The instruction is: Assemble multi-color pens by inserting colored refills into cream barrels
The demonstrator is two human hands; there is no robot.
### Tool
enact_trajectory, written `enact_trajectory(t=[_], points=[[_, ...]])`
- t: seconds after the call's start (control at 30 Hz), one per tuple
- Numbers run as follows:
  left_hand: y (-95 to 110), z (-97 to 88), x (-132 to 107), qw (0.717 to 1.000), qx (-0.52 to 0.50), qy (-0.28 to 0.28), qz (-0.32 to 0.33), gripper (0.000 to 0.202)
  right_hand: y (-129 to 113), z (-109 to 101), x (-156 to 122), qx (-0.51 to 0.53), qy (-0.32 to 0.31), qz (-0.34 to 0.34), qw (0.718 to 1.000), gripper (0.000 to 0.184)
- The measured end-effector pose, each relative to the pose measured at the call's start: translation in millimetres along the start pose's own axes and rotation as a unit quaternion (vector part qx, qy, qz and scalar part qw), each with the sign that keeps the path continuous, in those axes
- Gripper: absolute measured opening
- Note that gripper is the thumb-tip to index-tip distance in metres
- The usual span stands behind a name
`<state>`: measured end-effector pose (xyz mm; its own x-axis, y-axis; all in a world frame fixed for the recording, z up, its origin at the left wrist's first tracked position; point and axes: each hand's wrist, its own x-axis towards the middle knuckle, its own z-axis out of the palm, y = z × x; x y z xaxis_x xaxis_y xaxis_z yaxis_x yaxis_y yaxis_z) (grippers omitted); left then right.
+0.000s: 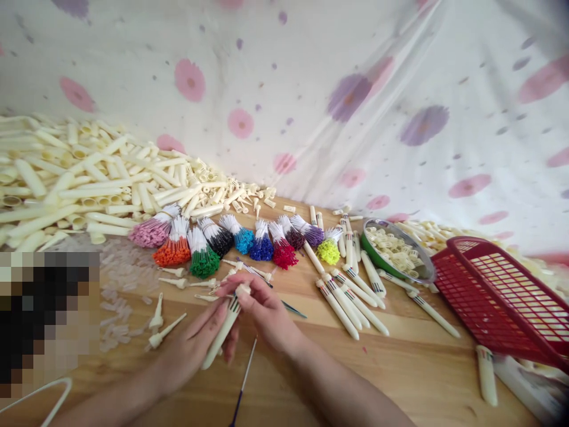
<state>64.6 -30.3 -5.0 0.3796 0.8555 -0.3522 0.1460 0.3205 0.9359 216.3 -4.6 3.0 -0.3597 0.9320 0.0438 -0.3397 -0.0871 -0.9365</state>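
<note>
My left hand (195, 332) is closed around the cream barrel of a multicolour pen (219, 344), tilted with its wide end up. At that upper end, my right hand (269, 314) pinches a cream end piece (242, 290) with thumb and fingers. Coloured slider marks show just below the end piece. Whether the piece is fully seated, I cannot tell. Below the hands on the wood lies a thin rod with a dark blue handle (239, 403). Cream pointed parts (166, 332) lie left of my hands. Behind them stand bundles of coloured refills (261, 246).
Cream tubes (93, 184) are heaped at the back left, near clear small pieces (118, 314). Several assembled pens (344, 311) lie right of my hands. A green-sided metal bowl (368, 252) of cream parts and a tilted red basket (466, 320) stand farther right, before a flowered curtain (302, 89).
</note>
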Motion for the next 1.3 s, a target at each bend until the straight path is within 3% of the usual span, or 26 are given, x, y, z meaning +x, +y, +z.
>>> enact_trajectory(t=[0.1, 0.17, 0.27, 0.37, 0.4, 0.47, 0.57, 0.63, 0.7, 0.8, 0.9, 1.0, 1.1, 1.2, 1.3], points=[[-3.1, -7.8, 0.6, 0.997, 0.027, 0.016, 0.071, 0.039, -35.2, -27.8, -1.3, -0.129, 0.104, -0.069, 0.984, 0.022], [-4.9, -14.3, 3.0, 0.992, 0.045, 0.034, 0.112, 0.035, -62.6, -57.7, -5.1, -0.270, 0.188, -0.100, 0.939, 0.025], [-6.0, -23.8, 8.1, 0.982, 0.086, 0.084, 0.143, 0.030, -92.0, -110.2, -15.6, -0.503, 0.283, -0.035, 0.816, 0.032], [-7.5, -30.4, 12.9, 0.971, 0.130, 0.120, 0.158, 0.026, -98.6, -153.7, -25.0, -0.676, 0.261, 0.119, 0.679, 0.034], [-8.2, -31.9, 14.1, 0.968, 0.145, 0.129, 0.162, 0.025, -97.3, -163.4, -26.7, -0.709, 0.243, 0.154, 0.644, 0.033], [-9.1, -34.5, 15.6, 0.959, 0.172, 0.146, 0.171, 0.025, -93.8, -173.9, -27.6, -0.731, 0.233, 0.176, 0.616, 0.034], [-6.7, -39.1, 16.0, 0.945, 0.205, 0.176, 0.184, 0.028, -91.9, -168.8, -24.5, -0.746, 0.251, 0.143, 0.600, 0.038], [-2.6, -44.4, 16.1, 0.935, 0.226, 0.196, 0.193, 0.030, -91.5, -154.3, -20.8, -0.743, 0.263, 0.100, 0.608, 0.037], [2.5, -52.5, 16.8, 0.920, 0.248, 0.216, 0.214, 0.030, -87.5, -134.3, -16.7, -0.715, 0.249, 0.049, 0.651, 0.032], [11.7, -71.2, 19.7, 0.881, 0.306, 0.265, 0.242, 0.030, -70.9, -99.5, -10.7, -0.672, 0.164, -0.038, 0.721, 0.025], [25.6, -97.9, 23.4, 0.822, 0.410, 0.324, 0.227, 0.032, -47.1, -66.9, -7.2, -0.647, 0.077, -0.095, 0.753, 0.019], [43.2, -130.0, 24.6, 0.791, 0.472, 0.337, 0.193, 0.029, -28.8, -44.4, -6.8, -0.656, 0.006, -0.095, 0.748, 0.017], [54.7, -162.3, 21.8, 0.765, 0.533, 0.335, 0.138, 0.027, -21.7, -35.2, -7.1, -0.683, -0.002, -0.068, 0.727, 0.022], [53.7, -189.1, 18.9, 0.739, 0.576, 0.341, 0.078, 0.038, -20.6, -35.1, -6.3, -0.693, 0.004, -0.050, 0.719, 0.028], [46.1, -204.8, 18.7, 0.724, 0.594, 0.349, 0.033, 0.036, -18.7, -36.4, -5.3, -0.685, 0.008, -0.043, 0.728, 0.035]])
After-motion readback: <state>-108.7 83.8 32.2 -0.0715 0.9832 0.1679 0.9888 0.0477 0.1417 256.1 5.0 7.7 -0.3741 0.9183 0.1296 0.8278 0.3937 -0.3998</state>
